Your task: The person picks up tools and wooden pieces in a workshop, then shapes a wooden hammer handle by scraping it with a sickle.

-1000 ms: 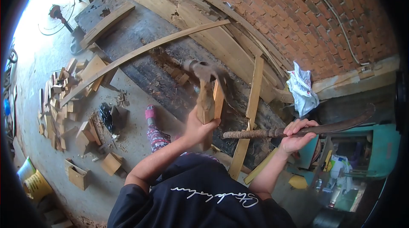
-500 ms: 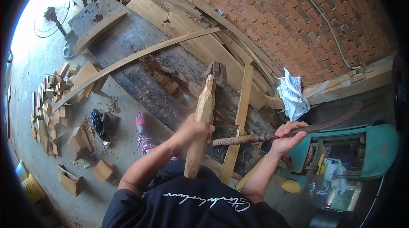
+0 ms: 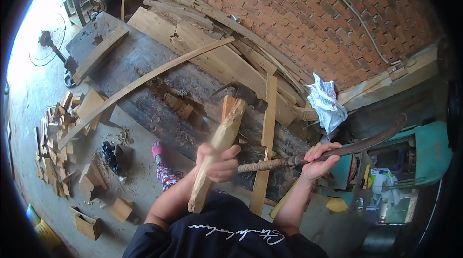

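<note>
My left hand (image 3: 216, 161) is wrapped round the thick, rough-hewn wooden handle of a hammer (image 3: 231, 120). Its dark metal head, with a curved claw pointing left, shows at the far end; how head and wood join is unclear. My right hand (image 3: 320, 159) grips a long curved knife (image 3: 364, 145) near where the dark, rusty-looking blade meets the handle. The cord-wrapped handle (image 3: 270, 164) points left towards my left hand and crosses above a narrow wooden strip (image 3: 268, 128).
A worn dark bench (image 3: 137, 58) bears a long thin board (image 3: 144, 83). Planks (image 3: 202, 48) lean along the brick wall (image 3: 299, 17). Wood offcuts (image 3: 55, 137) are heaped on the left floor. A white plastic bag (image 3: 328, 104) and a green machine (image 3: 431, 154) are at right.
The hammer has tilted and turned, bringing its claw into sight on the left, and its handle's lower end has swung left. The knife stays in my right hand, barely moved.
</note>
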The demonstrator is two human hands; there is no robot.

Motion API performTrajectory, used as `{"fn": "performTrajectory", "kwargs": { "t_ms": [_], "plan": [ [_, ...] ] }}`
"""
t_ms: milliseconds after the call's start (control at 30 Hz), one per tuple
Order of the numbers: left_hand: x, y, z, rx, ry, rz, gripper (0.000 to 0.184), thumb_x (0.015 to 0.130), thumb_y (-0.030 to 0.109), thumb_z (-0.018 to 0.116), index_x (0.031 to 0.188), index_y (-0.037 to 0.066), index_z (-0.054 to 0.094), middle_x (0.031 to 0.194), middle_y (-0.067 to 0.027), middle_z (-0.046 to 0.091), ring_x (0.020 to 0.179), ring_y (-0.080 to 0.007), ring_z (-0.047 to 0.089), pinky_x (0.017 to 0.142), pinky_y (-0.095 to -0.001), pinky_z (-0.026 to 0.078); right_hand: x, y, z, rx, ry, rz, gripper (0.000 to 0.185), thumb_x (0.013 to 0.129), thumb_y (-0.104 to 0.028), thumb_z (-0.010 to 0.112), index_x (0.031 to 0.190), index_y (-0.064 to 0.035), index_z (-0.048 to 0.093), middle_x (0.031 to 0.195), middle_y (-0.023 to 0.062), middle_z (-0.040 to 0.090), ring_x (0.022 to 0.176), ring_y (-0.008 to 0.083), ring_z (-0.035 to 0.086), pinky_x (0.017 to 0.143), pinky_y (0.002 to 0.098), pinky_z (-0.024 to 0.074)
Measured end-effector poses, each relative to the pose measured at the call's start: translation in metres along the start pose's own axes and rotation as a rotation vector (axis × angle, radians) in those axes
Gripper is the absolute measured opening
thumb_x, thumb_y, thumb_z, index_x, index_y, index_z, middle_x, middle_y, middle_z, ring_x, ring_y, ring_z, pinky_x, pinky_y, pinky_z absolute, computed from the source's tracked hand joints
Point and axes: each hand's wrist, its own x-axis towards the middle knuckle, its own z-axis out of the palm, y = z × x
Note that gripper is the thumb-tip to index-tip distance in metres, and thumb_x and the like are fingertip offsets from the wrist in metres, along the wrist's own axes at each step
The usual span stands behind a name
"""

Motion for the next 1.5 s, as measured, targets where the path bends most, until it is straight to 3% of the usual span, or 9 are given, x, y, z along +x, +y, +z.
{"fn": "performTrajectory", "kwargs": {
  "t_ms": [67,300,1133,1233,1300,1367,1467,1500],
  "plan": [
    [0.004,-0.002,-0.003,-0.045,-0.054,-0.028,0.033,0.083,0.029,0.066,0.081,0.006,0.043,0.064,-0.0068,0.055,0.048,-0.0121,0.057,0.039,-0.0204,0.043,-0.001,-0.003,0.004,-0.001,-0.016,-0.001,0.055,0.094,-0.059,0.048,0.105,-0.0053,0.044,0.062,0.0011,0.041,0.04,0.0077,0.036,0.032,0.0204,0.0322],
    [0.009,0.0,-0.007,-0.097,-0.212,-0.065,0.034,0.085,0.03,0.066,0.083,0.006,0.042,0.067,-0.0063,0.054,0.05,-0.0133,0.056,0.043,-0.024,0.043,-0.004,-0.004,0.008,-0.042,-0.066,0.023,0.058,0.092,-0.063,0.048,0.108,-0.0077,0.044,0.062,-0.0013,0.041,0.042,0.007,0.036,0.035,0.0211,0.0321],
    [0.01,0.005,-0.001,-0.122,-0.164,-0.054,0.033,0.086,0.028,0.064,0.083,0.004,0.042,0.066,-0.0068,0.054,0.05,-0.0134,0.055,0.041,-0.0234,0.04,0.001,0.0,0.016,-0.028,-0.029,-0.016,0.056,0.092,-0.058,0.054,0.106,-0.0041,0.045,0.062,0.0016,0.041,0.039,0.0074,0.038,0.032,0.0199,0.0332],
    [0.007,0.012,0.009,-0.021,0.023,-0.045,0.029,0.085,0.025,0.062,0.088,0.003,0.044,0.066,-0.0076,0.053,0.05,-0.0153,0.052,0.042,-0.0259,0.04,0.0,0.002,0.012,-0.021,-0.033,-0.02,0.056,0.092,-0.057,0.054,0.107,-0.0042,0.045,0.062,0.0018,0.042,0.039,0.0075,0.038,0.032,0.02,0.033],
    [0.008,0.015,0.019,0.472,0.485,0.046,0.031,0.079,0.023,0.066,0.091,0.003,0.046,0.064,-0.0063,0.051,0.051,-0.0166,0.055,0.045,-0.0258,0.044,0.0,0.002,0.01,-0.007,-0.04,-0.022,0.056,0.092,-0.057,0.054,0.107,-0.0042,0.045,0.062,0.0019,0.042,0.039,0.0076,0.038,0.032,0.0201,0.0328],
    [0.009,0.019,0.02,0.588,0.601,0.051,0.032,0.076,0.02,0.067,0.095,0.002,0.048,0.067,-0.0071,0.053,0.054,-0.0179,0.056,0.051,-0.0284,0.047,0.0,0.002,0.009,-0.022,-0.032,-0.025,0.056,0.092,-0.058,0.053,0.107,-0.0041,0.045,0.062,0.0018,0.042,0.039,0.0076,0.038,0.032,0.0202,0.0326],
    [0.02,0.015,0.036,1.123,1.023,0.066,0.034,0.075,0.013,0.071,0.101,0.001,0.052,0.074,-0.0059,0.058,0.059,-0.0145,0.058,0.057,-0.0292,0.049,-0.001,0.001,0.007,-0.029,-0.027,-0.026,0.057,0.092,-0.058,0.053,0.107,-0.0039,0.045,0.062,0.0016,0.042,0.039,0.0076,0.038,0.032,0.0203,0.0328],
    [0.024,0.013,0.04,1.122,1.023,0.066,0.034,0.075,0.013,0.071,0.101,0.001,0.052,0.074,-0.0059,0.058,0.059,-0.0145,0.058,0.057,-0.0292,0.049,-0.001,0.001,0.007,-0.029,-0.027,-0.025,0.057,0.092,-0.058,0.053,0.107,-0.0039,0.045,0.062,0.0016,0.042,0.039,0.0076,0.038,0.032,0.0203,0.0328]
  ]
}}
